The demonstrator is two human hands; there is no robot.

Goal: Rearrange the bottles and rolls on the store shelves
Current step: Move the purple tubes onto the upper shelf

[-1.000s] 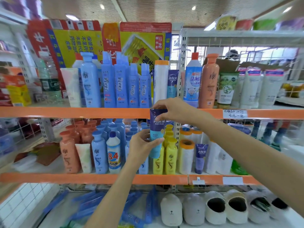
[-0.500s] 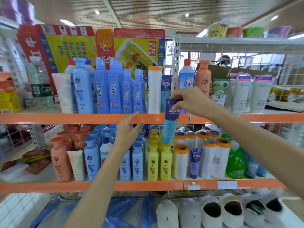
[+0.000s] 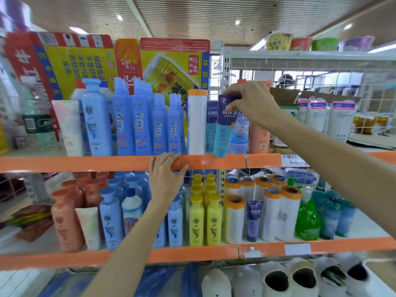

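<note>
Right hand [image 3: 251, 101] pinching the top of a purple-and-teal tube [image 3: 224, 127], hanging tilted at the upper shelf [image 3: 85, 162] edge beside a white roll [image 3: 196, 123]. Left hand [image 3: 165, 179] lying relaxed, fingers resting on that orange edge. Tube now raised from the lower shelf level.

Red-and-yellow printed cartons [image 3: 90, 61] stand behind the upper row, white animal-faced slippers [image 3: 278, 279] sit below the lowest orange rail, and round ceiling lights [image 3: 119, 17] glow overhead.

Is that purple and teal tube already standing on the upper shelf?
Not yet. The right hand pinches the tube by its top, tilted, bottom end at the shelf's orange edge.
</note>
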